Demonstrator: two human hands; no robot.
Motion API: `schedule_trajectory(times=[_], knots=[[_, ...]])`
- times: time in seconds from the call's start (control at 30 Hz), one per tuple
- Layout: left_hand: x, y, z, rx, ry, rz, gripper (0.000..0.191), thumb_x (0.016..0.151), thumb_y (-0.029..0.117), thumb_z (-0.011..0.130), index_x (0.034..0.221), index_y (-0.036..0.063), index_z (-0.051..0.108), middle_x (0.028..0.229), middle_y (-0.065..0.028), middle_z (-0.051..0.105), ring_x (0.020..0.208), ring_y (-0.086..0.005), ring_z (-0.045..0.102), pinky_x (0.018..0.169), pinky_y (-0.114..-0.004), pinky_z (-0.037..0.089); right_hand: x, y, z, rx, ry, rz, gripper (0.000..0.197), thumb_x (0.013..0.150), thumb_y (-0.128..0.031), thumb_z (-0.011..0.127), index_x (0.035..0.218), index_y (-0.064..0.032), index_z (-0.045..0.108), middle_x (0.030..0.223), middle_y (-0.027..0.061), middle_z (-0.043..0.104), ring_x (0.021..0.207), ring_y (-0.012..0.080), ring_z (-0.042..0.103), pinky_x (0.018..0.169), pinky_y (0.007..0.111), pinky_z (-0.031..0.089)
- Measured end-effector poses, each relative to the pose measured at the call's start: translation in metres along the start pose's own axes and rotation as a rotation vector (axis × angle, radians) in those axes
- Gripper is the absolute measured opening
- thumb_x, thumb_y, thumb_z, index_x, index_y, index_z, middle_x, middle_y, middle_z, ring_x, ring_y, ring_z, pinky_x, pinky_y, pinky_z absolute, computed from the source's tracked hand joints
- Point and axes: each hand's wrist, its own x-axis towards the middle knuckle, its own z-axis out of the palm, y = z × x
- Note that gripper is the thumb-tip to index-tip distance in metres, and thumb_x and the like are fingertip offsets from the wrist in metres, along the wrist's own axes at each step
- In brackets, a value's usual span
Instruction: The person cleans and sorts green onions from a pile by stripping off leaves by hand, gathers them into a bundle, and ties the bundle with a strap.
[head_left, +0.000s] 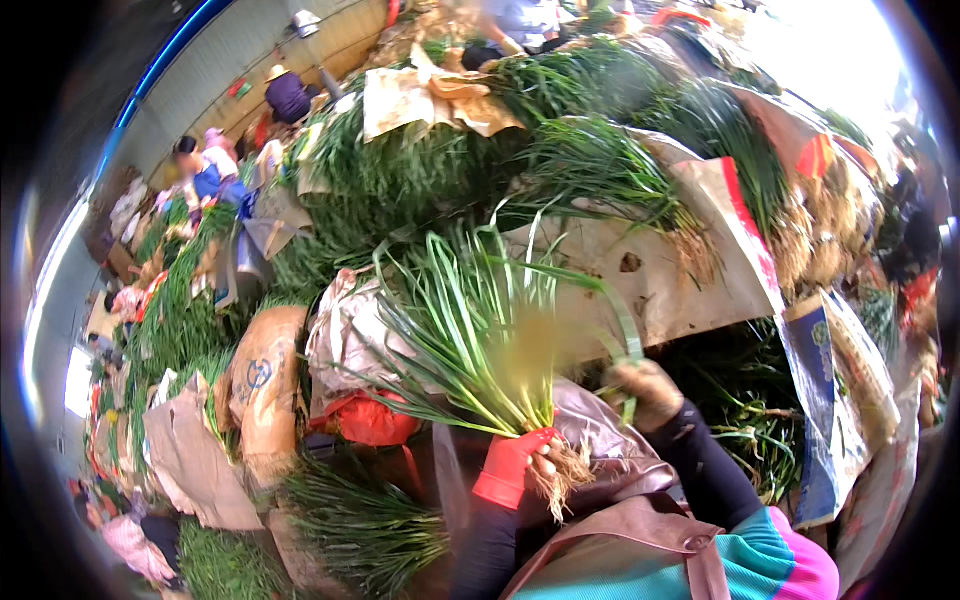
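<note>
My left hand (514, 461), in a red glove with bare fingertips, grips a bunch of leafy green garlic or scallion plants (480, 360) near the root end. Pale stringy roots (562, 469) hang out past the fingers, and the long leaves fan up and away from me. To the right of the bunch, my right hand (646, 394) is closed around a few loose green leaves (628, 330); motion blurs it. A brownish plastic apron or sheet (611, 439) covers my lap under both hands.
Large heaps of the same plants (405, 165) rise ahead. A stained woven sack (645, 277) lies before me, and a blue-and-white sack (817, 420) stands at right. More plants (367, 517) lie at lower left, near a tan sack (266, 382). Several people (289, 94) sit farther off.
</note>
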Motion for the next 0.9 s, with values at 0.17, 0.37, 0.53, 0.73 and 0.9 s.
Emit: schedule_trajectory(times=[0.17,0.37,0.53,0.73,0.9], knots=[[-0.063,0.006,-0.032,-0.082,0.059,0.212,0.055,0.071,0.017,0.061,0.119,-0.0044,0.046,0.079,-0.0140,0.060,0.069,-0.0224,0.061,0.065,-0.031,0.051,-0.012,0.006,-0.127,-0.611,0.392,0.098,0.019,0.083,-0.026,0.059,0.083,-0.0069,0.055,0.068,0.0015,0.053,0.056,0.0128,0.051,0.051,0.027,0.042],[-0.191,0.045,-0.074,-0.140,0.242,0.539,0.055,0.072,0.023,0.060,0.116,-0.0055,0.043,0.071,-0.0187,0.059,0.071,-0.0310,0.061,0.073,-0.043,0.049,-0.105,0.037,-0.388,-0.767,0.670,0.377,0.018,0.082,-0.024,0.057,0.089,-0.0078,0.056,0.071,0.0048,0.057,0.059,0.0168,0.054,0.053,0.029,0.044],[-0.259,0.061,-0.183,-0.189,0.578,0.858,0.053,0.080,0.021,0.056,0.124,-0.0032,0.041,0.077,-0.0105,0.057,0.079,-0.0255,0.059,0.073,-0.037,0.049,-0.128,0.007,-0.436,-0.737,0.765,0.503,0.019,0.082,-0.024,0.055,0.093,-0.0086,0.057,0.074,0.0076,0.060,0.062,0.0201,0.057,0.055,0.032,0.046],[-0.193,-0.041,-0.289,-0.465,0.779,0.727,0.040,0.084,0.022,0.053,0.117,-0.0004,0.050,0.084,-0.0081,0.059,0.075,-0.0173,0.058,0.069,-0.030,0.050,-0.116,-0.010,-0.451,-0.743,0.674,0.535,0.023,0.081,-0.022,0.052,0.099,-0.0096,0.058,0.077,0.0108,0.063,0.065,0.0241,0.060,0.056,0.034,0.048],[-0.106,-0.193,-0.292,-0.913,0.567,0.640,0.029,0.085,0.022,0.055,0.111,0.0085,0.056,0.094,-0.0061,0.061,0.077,-0.0186,0.059,0.063,-0.030,0.049,-0.107,-0.012,-0.432,-0.823,0.701,0.478,0.021,0.081,-0.020,0.054,0.098,-0.0081,0.059,0.076,0.0088,0.062,0.064,0.0214,0.058,0.056,0.033,0.047]])
